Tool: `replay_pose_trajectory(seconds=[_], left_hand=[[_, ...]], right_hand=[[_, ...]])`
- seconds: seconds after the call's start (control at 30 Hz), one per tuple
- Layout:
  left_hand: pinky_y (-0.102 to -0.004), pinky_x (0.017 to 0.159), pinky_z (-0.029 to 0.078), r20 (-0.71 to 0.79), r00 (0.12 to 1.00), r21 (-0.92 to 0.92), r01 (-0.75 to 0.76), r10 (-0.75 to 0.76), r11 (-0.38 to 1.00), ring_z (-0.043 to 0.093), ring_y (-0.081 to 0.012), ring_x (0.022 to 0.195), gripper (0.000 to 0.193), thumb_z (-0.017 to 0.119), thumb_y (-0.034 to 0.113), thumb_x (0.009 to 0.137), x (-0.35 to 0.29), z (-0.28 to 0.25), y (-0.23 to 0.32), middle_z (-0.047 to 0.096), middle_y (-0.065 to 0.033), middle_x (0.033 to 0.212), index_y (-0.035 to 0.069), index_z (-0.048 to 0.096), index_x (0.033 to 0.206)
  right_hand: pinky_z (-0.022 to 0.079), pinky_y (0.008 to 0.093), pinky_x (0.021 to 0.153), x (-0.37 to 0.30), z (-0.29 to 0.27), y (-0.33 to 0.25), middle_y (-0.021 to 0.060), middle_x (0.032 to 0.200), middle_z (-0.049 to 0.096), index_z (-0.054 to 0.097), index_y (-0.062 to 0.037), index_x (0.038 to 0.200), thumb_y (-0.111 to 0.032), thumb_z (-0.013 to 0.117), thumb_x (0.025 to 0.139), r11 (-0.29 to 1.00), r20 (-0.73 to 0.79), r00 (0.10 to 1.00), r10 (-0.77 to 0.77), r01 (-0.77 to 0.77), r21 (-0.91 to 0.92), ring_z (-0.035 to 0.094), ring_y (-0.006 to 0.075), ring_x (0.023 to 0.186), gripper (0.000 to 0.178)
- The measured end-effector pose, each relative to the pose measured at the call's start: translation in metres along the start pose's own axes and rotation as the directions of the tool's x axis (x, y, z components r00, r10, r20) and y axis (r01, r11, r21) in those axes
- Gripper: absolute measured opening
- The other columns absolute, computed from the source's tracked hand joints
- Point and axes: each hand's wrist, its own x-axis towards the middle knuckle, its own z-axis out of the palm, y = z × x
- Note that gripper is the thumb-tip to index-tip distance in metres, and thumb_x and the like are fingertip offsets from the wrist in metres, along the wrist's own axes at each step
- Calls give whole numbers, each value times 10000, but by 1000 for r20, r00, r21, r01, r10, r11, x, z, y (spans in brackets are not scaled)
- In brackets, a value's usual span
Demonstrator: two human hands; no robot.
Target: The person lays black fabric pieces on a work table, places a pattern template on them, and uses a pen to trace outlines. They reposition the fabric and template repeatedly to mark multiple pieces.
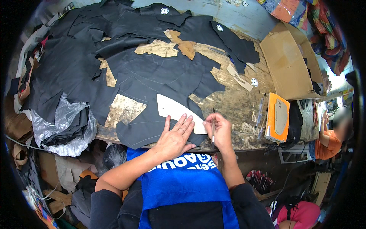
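Observation:
A white curved pattern template point(171, 106) lies on a piece of black sheet material point(139, 135) near the table's front edge. My left hand point(174, 138) is spread flat across the template's lower part, pressing it down with fingers stretched. Between the fingers of my right hand point(221, 129) is a slim pen point(213, 139), held upright at the template's right edge. Whether its tip touches the material is hard to see. Thin pale outlines show on the black material, both around the template and on the larger piece point(152, 68) behind it.
Black sheets point(65, 65) cover the table's left and back. Brown templates point(187, 49) lie mid-table. At right are an orange notebook point(271, 118), clear pens point(259, 108) and a cardboard box point(286, 61). A plastic bag point(65, 126) hangs front left; a person in orange point(329, 144) is at far right.

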Motion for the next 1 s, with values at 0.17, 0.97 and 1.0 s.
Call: replay_pose_trajectory(seconds=[0.17,0.97,1.0], left_hand=[[-635,1071,133,16,1000,24,17,-17,1000,222,-296,1404,791,557,521,840,1,1,2,311,-175,1475,-26,360,1377],[-647,1068,90,-10,1000,-40,-5,4,999,348,-380,1311,704,521,522,867,-3,6,-2,488,-237,1295,-25,457,1306],[-649,1067,93,-3,1000,-28,-4,4,1000,347,-378,1312,709,522,521,866,-3,6,-2,490,-232,1295,-27,450,1311]], right_hand=[[489,223,594,10,-24,-8,100,866,671,636,17,1071,-137,555,940,974,-200,975,102,-57,219,600,96,684,217],[495,374,634,63,85,-55,156,794,644,629,49,794,-125,636,834,867,469,783,-409,493,-68,633,322,665,179],[496,375,642,66,87,-56,154,799,647,628,50,791,-122,635,833,857,482,773,-412,508,-83,632,326,669,177]])
